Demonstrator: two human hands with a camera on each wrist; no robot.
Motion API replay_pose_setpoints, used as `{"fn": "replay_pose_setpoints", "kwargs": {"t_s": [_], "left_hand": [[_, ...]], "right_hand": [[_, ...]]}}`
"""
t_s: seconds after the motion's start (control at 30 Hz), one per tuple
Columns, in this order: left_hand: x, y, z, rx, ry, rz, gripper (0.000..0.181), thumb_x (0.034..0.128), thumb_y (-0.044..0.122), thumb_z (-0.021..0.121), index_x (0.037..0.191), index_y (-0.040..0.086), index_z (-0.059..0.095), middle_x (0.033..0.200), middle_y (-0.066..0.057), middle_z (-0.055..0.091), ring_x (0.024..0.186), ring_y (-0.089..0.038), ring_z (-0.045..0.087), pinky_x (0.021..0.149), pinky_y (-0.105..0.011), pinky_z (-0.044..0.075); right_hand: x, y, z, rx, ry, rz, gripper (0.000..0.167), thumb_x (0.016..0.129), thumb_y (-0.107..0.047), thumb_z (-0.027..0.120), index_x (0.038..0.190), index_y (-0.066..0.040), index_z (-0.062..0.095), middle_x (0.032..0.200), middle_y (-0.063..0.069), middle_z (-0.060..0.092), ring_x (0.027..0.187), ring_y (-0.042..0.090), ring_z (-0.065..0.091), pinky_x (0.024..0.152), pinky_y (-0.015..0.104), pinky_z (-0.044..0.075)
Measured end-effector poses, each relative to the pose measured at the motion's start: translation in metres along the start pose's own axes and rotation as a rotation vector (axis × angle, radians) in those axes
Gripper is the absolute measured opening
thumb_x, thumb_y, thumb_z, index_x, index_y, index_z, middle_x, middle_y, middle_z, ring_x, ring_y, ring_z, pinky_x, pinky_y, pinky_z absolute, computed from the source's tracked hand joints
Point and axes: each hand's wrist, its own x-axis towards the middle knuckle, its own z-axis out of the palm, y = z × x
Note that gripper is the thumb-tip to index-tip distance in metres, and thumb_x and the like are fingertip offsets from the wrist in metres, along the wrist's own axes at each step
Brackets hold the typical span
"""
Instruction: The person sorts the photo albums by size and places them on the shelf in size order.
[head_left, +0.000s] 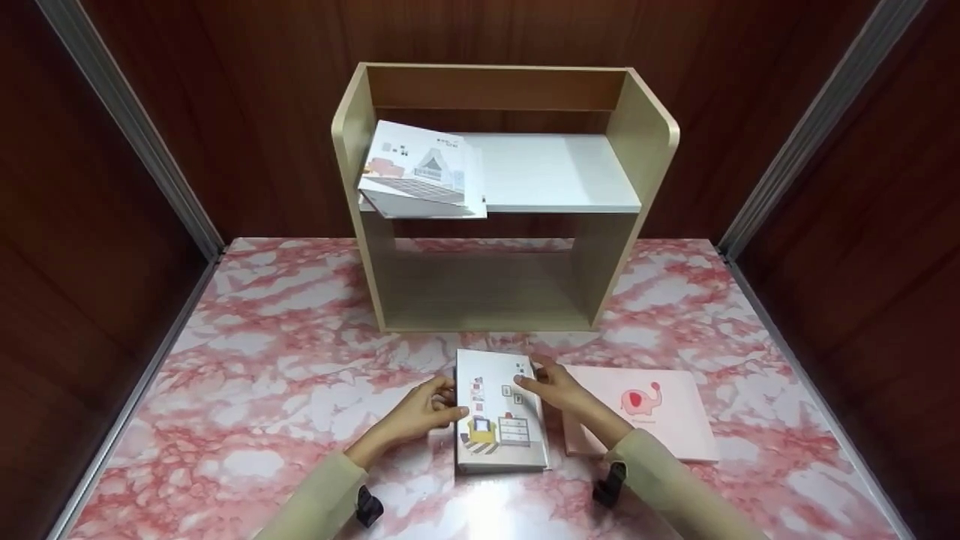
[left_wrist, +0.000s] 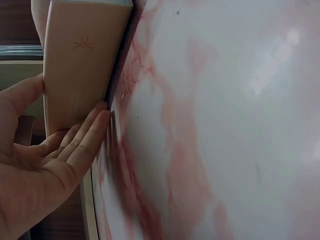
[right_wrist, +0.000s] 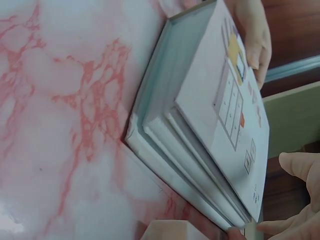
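A thick book (head_left: 495,420) with a drawn room on its white cover lies on the marbled tabletop. My left hand (head_left: 427,411) holds its left side, thumb at the cover's edge. In the left wrist view, the fingers of the left hand (left_wrist: 55,155) meet the low edge of the book's tan spine (left_wrist: 82,60). Around the far right corner is my right hand (head_left: 562,388), its thumb over the cover. The right wrist view shows that right hand (right_wrist: 300,200) spread, fingertips by the corner and thumb apart from the cover; the book's page edges (right_wrist: 187,95) face this camera.
A pink book (head_left: 660,431) with an elephant lies to the right, partly under my right forearm. Behind stands a two-level wooden shelf (head_left: 487,292). White books (head_left: 420,169) lie tilted at the left of its upper board, overhanging the front edge. Dark walls (head_left: 847,187) enclose the table.
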Motion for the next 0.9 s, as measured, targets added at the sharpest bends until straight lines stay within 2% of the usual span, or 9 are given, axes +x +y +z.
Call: {"fn": "replay_pose_setpoints", "kwargs": {"t_s": [0.13,0.33,0.4,0.5,0.57,0.63,0.77,0.9], "left_hand": [[0.003,-0.009,0.0,-0.013,0.001,-0.006,0.042,0.0873,0.009,0.061,0.119,-0.012,0.043,0.107,-0.025,0.053,0.085,-0.022,0.06,0.076,-0.053,0.052],[0.011,-0.031,0.002,-0.017,0.05,0.001,0.046,0.0886,0.015,0.061,0.124,-0.008,0.043,0.11,-0.022,0.054,0.095,-0.027,0.059,0.077,-0.043,0.055],[0.011,-0.03,0.002,-0.014,0.067,0.004,0.047,0.0886,0.018,0.061,0.126,-0.006,0.044,0.11,-0.021,0.054,0.098,-0.028,0.057,0.078,-0.04,0.055],[0.006,-0.015,0.003,-0.022,0.078,-0.006,0.047,0.0882,0.015,0.061,0.126,-0.007,0.044,0.111,-0.023,0.054,0.101,-0.034,0.055,0.082,-0.046,0.052],[0.004,-0.007,0.004,-0.041,0.084,-0.006,0.046,0.0878,0.013,0.061,0.125,-0.008,0.044,0.11,-0.024,0.053,0.101,-0.033,0.055,0.084,-0.049,0.051],[0.005,-0.005,0.005,-0.087,0.089,-0.002,0.045,0.087,0.009,0.061,0.123,-0.011,0.044,0.109,-0.026,0.053,0.096,-0.03,0.057,0.083,-0.053,0.05],[0.015,-0.02,0.007,-0.195,0.087,0.017,0.045,0.0867,0.005,0.061,0.124,-0.011,0.042,0.109,-0.026,0.051,0.086,-0.02,0.06,0.078,-0.051,0.053],[0.021,-0.032,0.008,-0.248,0.089,0.037,0.048,0.0873,0.006,0.062,0.126,-0.011,0.039,0.111,-0.024,0.05,0.083,-0.018,0.062,0.074,-0.044,0.056]], "right_hand": [[0.003,0.005,0.0,0.038,0.006,0.025,0.071,0.087,-0.026,0.064,0.141,0.004,0.03,0.127,0.03,0.047,0.114,0.037,0.049,0.094,0.047,0.043],[0.005,0.006,0.001,0.026,0.026,-0.027,0.073,0.083,-0.023,0.069,0.137,0.01,0.032,0.112,0.028,0.057,0.101,0.031,0.057,0.086,0.037,0.048],[0.0,-0.004,0.001,0.039,0.023,-0.032,0.073,0.083,-0.019,0.069,0.136,0.012,0.031,0.107,0.028,0.059,0.098,0.031,0.058,0.084,0.036,0.049],[0.0,-0.004,0.001,0.055,0.03,-0.025,0.075,0.081,-0.018,0.071,0.136,0.012,0.031,0.108,0.028,0.059,0.098,0.031,0.058,0.085,0.037,0.048],[0.0,-0.003,0.002,0.058,0.036,-0.015,0.075,0.08,-0.017,0.072,0.136,0.012,0.031,0.108,0.028,0.058,0.098,0.031,0.058,0.085,0.039,0.048],[0.006,0.007,0.003,0.047,0.041,-0.022,0.078,0.078,-0.02,0.074,0.137,0.01,0.032,0.107,0.026,0.059,0.097,0.029,0.058,0.083,0.036,0.049],[0.005,0.005,0.001,0.024,0.035,-0.045,0.078,0.078,-0.019,0.074,0.137,0.011,0.031,0.102,0.024,0.062,0.095,0.029,0.059,0.079,0.031,0.049],[-0.001,-0.004,-0.002,0.039,0.024,-0.055,0.079,0.079,-0.015,0.073,0.138,0.011,0.029,0.102,0.026,0.061,0.097,0.033,0.056,0.079,0.029,0.046]]}}
